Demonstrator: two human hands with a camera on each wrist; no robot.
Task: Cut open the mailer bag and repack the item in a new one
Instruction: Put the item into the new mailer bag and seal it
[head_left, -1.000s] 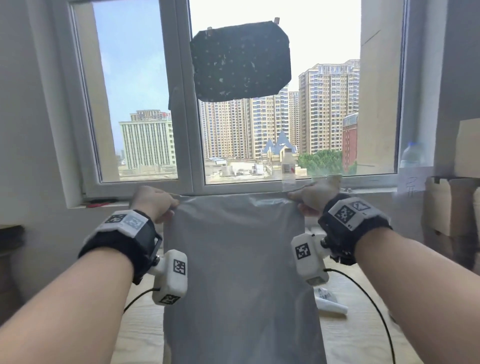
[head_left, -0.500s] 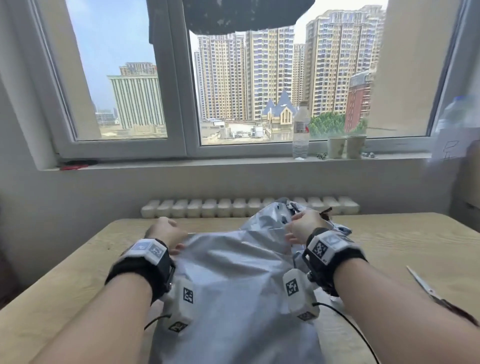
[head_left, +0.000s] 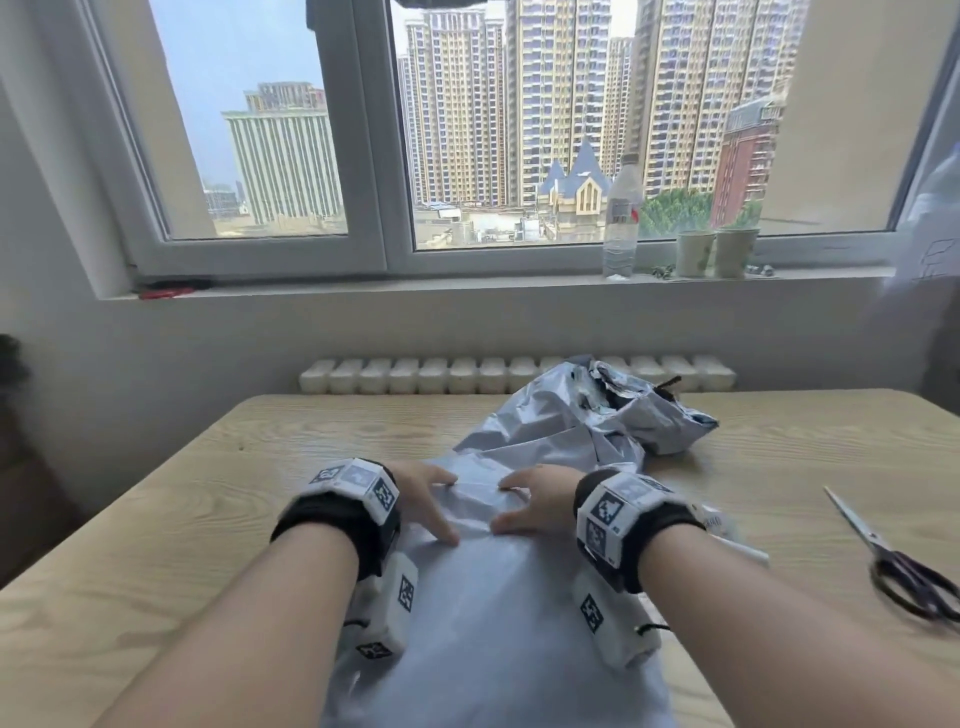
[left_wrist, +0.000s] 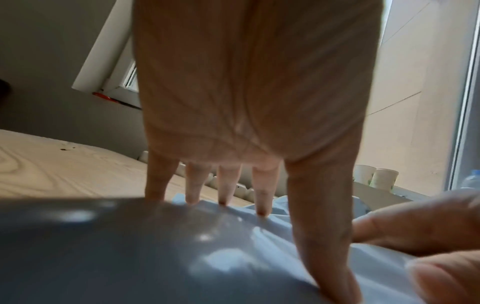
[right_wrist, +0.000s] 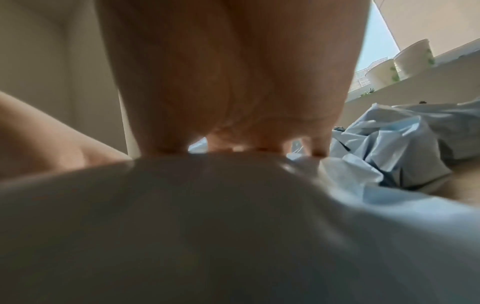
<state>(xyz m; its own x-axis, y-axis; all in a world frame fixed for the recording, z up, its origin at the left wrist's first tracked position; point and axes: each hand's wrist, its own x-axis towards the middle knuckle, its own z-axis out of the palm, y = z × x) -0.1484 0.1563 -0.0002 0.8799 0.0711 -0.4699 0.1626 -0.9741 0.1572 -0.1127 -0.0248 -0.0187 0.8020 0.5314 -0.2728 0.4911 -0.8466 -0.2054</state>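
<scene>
Mailer bag (head_left: 631, 410), cut open, lies crumpled at the table's (head_left: 208, 493) far side. Left hand (head_left: 418, 491) and right hand (head_left: 535, 501) press flat, fingers straight, gripping nothing, on the new gray mailer (head_left: 493, 613); sealing probably remains.

The near mailer bag (head_left: 498, 613) looked like thin grey plastic film, smooth with a soft sheen and creased near its far edge. The crumpled mailer bag (head_left: 613, 415) farther off was the same glossy film, heavily wrinkled. The table (head_left: 156, 519) was pale wood with visible grain, matt. At right, the scissors (head_left: 893, 556) had shiny metal blades and dark plastic handles. The far bottle (head_left: 621, 218) was clear plastic.
</scene>
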